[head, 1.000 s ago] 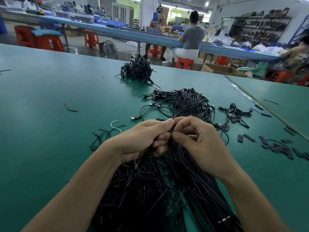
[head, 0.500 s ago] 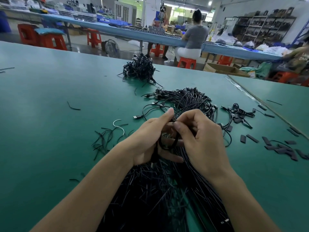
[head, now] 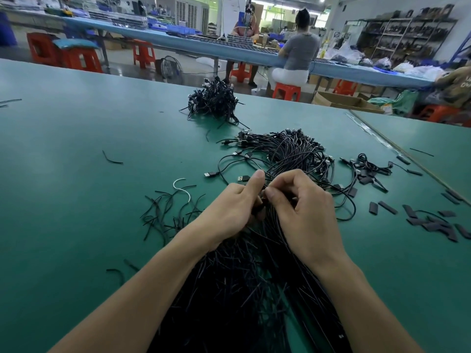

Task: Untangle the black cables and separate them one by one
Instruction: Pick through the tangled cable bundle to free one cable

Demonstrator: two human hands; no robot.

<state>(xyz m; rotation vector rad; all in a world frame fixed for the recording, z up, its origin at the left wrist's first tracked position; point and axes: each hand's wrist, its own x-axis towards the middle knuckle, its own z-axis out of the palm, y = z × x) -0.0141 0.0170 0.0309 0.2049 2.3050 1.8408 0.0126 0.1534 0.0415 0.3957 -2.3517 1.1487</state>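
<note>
Both hands meet at the centre of the frame over the green counter (head: 76,200). The left hand (head: 229,212) has its fingers curled round a few strands of the black cables (head: 242,289), with its thumb pointing up. The right hand (head: 305,215) touches it, with fingers bent and thumb and forefinger pinching strands at the same spot. The thick bundle of cables runs from the hands down to the bottom edge of the frame, between the forearms.

Just above the hands lies a looped heap of cables with plugs (head: 293,151). A smaller dark heap (head: 214,100) sits further up, near the counter's far edge. Left of the hands lie loose black offcuts (head: 163,215) and one curled white wire (head: 182,187). At the right of the frame are short flat black pieces (head: 433,225) and a small tangle (head: 369,166). In the upper part of the frame a person in a grey top (head: 299,50) sits on a red stool (head: 286,91).
</note>
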